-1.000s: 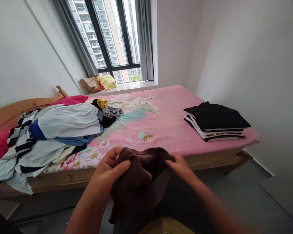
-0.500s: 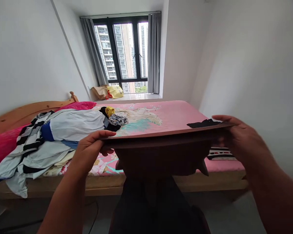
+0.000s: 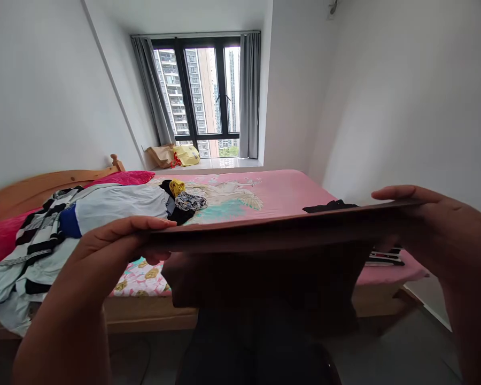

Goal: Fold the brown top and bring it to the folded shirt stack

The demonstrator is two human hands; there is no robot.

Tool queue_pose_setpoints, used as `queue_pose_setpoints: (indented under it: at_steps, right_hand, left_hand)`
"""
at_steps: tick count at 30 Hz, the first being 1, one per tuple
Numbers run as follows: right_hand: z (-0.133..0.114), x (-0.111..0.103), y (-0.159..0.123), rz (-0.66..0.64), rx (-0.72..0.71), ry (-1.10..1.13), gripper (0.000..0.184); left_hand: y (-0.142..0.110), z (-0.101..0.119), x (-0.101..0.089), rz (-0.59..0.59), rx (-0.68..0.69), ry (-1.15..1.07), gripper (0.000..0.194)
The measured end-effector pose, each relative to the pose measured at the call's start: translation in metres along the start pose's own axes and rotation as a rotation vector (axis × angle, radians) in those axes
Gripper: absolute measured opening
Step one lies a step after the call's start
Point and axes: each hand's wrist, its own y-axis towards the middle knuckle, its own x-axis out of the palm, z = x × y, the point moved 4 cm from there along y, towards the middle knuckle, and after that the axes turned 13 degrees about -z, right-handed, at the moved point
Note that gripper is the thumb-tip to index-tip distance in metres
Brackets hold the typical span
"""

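A dark brown garment [image 3: 260, 267] is stretched taut between my two hands, its upper edge nearly level and the lower part hanging in shadow. My left hand [image 3: 124, 238] grips one end of that edge, thumb on top and fingers underneath. At the other end my right hand [image 3: 436, 219] pinches the cloth the same way, its fingers partly hidden. Beyond the cloth lies a black garment [image 3: 331, 206] on the bed. A striped folded cloth [image 3: 385, 258] shows below my right hand. The garment's exact kind cannot be made out.
The bed [image 3: 280, 187] has a pink patterned sheet. On its left lies a heap of white clothes [image 3: 120, 206], with a yellow cloth [image 3: 177, 186] and a patterned bundle [image 3: 191, 201] beside it. Bags [image 3: 186, 155] stand on the window sill; a wooden headboard [image 3: 56, 184] is at left.
My hands have moved farther apart, left hand leftward and right hand rightward, pulling the brown garment wider. The cloth now appears larger and closer.
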Motion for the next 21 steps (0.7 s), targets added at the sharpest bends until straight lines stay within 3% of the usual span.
queue_pose_setpoints:
  at_steps: [3, 6, 8, 11, 14, 16, 18, 21]
  right_hand:
    - [0.037, 0.013, 0.012, -0.157, 0.159, 0.063, 0.026]
    - [0.082, 0.031, 0.042, -0.299, 0.305, 0.120, 0.027]
    - [0.091, 0.038, 0.065, -0.259, 0.293, 0.148, 0.024]
    - [0.064, 0.035, 0.084, -0.068, 0.073, 0.132, 0.022]
    - [0.024, 0.025, 0.076, 0.095, -0.190, 0.025, 0.025]
    - [0.019, 0.022, 0.064, 0.153, -0.229, -0.058, 0.028]
    - [0.040, 0.025, 0.054, 0.124, -0.161, -0.161, 0.031]
    - [0.115, 0.053, 0.037, -0.118, -0.031, -0.290, 0.036]
  left_hand:
    - [0.018, -0.030, 0.009, -0.182, -0.141, -0.015, 0.028]
    - [0.054, -0.071, 0.030, -0.344, -0.282, -0.054, 0.031]
    - [0.084, -0.083, 0.044, -0.305, -0.265, -0.081, 0.032]
    - [0.123, -0.067, 0.053, -0.158, -0.039, -0.101, 0.033]
    - [0.138, -0.035, 0.047, 0.040, 0.212, -0.049, 0.033]
    - [0.137, -0.029, 0.040, 0.123, 0.268, 0.048, 0.033]
    - [0.132, -0.045, 0.038, 0.097, 0.245, 0.179, 0.035]
    - [0.119, -0.114, 0.040, -0.011, 0.134, 0.332, 0.038]
